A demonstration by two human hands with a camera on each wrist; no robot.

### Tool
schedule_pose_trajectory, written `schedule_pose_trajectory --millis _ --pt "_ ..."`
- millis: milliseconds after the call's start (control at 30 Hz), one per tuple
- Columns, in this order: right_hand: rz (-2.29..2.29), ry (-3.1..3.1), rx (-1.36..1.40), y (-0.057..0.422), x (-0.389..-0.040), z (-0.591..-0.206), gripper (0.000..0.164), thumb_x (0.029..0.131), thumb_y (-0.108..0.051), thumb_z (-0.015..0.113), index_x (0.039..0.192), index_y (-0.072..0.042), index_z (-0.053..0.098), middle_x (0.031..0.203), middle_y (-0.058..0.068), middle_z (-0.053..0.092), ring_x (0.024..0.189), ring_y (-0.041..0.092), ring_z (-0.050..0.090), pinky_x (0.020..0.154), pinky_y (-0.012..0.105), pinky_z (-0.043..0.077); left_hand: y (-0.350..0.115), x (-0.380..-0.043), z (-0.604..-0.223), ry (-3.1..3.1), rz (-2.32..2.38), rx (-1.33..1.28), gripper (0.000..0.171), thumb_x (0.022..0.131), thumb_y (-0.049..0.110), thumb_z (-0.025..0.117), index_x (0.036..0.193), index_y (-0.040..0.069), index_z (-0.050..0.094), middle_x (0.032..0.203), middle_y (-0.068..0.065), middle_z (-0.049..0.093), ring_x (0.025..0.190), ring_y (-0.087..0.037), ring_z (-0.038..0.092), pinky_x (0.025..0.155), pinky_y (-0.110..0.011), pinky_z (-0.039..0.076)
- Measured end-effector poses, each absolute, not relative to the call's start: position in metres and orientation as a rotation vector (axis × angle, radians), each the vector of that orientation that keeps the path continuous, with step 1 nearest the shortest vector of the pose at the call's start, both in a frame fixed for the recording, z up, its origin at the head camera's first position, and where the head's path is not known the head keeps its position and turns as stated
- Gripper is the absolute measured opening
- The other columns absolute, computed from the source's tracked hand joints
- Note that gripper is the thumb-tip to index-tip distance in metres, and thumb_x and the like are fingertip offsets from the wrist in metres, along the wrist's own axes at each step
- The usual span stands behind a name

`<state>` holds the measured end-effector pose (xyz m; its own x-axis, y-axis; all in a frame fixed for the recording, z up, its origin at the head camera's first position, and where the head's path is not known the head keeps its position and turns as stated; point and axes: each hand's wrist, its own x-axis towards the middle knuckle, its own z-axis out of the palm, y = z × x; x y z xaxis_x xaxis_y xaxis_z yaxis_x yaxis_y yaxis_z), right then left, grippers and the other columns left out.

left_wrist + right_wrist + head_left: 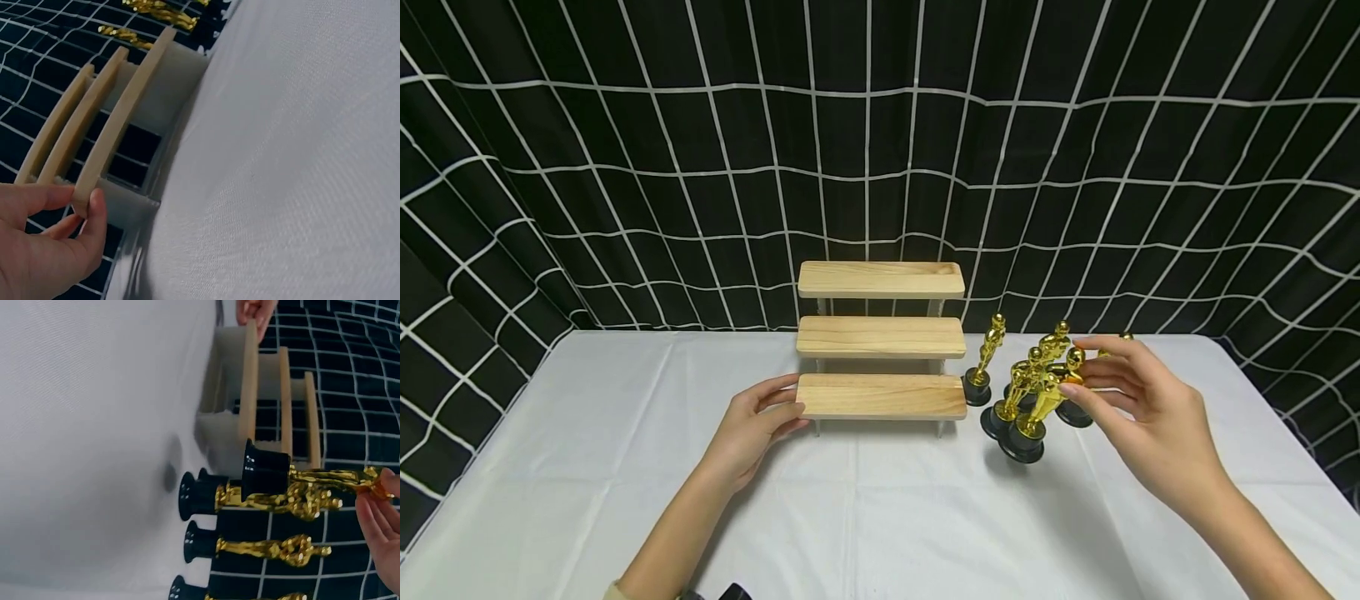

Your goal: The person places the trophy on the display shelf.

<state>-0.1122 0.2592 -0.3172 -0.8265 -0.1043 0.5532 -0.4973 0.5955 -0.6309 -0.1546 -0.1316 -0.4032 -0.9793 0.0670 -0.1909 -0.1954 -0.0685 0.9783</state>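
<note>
Left hand (752, 429): fingers pinched on the bottom tier's left end of the three-tier wooden stand (880, 396), probably to stop it sliding
Right hand (1157, 408): fingers closed on a gold statuette (1043, 406) near its head, lifted off the counter (865, 508), leaving its base unobstructed I guess
Other statuettes (989, 354): upright right of the stand, probably for easy reach

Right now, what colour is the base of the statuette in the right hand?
Black; the base shows best in the right wrist view.
</note>
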Motion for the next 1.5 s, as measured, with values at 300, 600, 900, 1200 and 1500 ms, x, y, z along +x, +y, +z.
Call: schedule_pose_trajectory --millis 300,600,900,1200,1500 --pt "1.152 -2.335 0.539 0.238 -0.119 -0.300 0.053 0.084 0.019 0.078 0.132 0.001 0.063 0.111 -0.025 0.066 0.098 -0.008 0.067 0.084 0.007 0.059 -0.124 -0.151 -0.407 1.977 2.289 -0.193 0.047 0.101 -0.010 0.055 0.147 -0.015 0.049 0.134 -0.029 0.059 0.097 -0.009 0.067 0.088 -0.019 0.063" --pt "1.225 -2.309 0.565 0.215 -0.137 -0.283 0.051 0.087 0.014 0.078 0.133 0.001 0.062 0.112 0.014 0.073 0.096 -0.008 0.067 0.082 0.007 0.059 -0.119 -0.151 -0.409 1.977 2.324 -0.284 0.043 0.101 -0.010 0.055 0.144 -0.014 0.052 0.129 -0.025 0.059 0.096 -0.009 0.067 0.087 -0.018 0.063" --pt "1.239 -2.292 0.622 0.194 -0.155 -0.270 0.047 0.089 0.011 0.078 0.133 0.003 0.062 0.106 0.021 0.075 0.091 -0.008 0.067 0.080 0.007 0.059 -0.119 -0.150 -0.409 1.962 2.339 -0.279 0.044 0.101 -0.010 0.055 0.145 -0.014 0.052 0.131 -0.026 0.058 0.096 -0.009 0.067 0.088 -0.018 0.063" --pt "1.222 -2.307 0.664 0.177 -0.174 -0.260 0.043 0.093 0.007 0.077 0.133 0.002 0.062 0.106 0.020 0.076 0.089 -0.007 0.066 0.081 0.008 0.059 -0.118 -0.150 -0.409 1.947 2.358 -0.273 0.043 0.101 -0.011 0.056 0.144 -0.015 0.052 0.125 -0.022 0.058 0.094 -0.009 0.067 0.086 -0.017 0.063" --pt "1.229 -2.304 0.686 0.157 -0.189 -0.248 0.042 0.096 0.002 0.075 0.135 -0.001 0.062 0.109 0.017 0.076 0.092 0.014 0.073 0.080 0.010 0.060 -0.115 -0.149 -0.407 1.952 2.368 -0.279 0.043 0.100 -0.012 0.056 0.143 -0.016 0.053 0.124 -0.021 0.057 0.092 -0.008 0.067 0.085 -0.017 0.063"
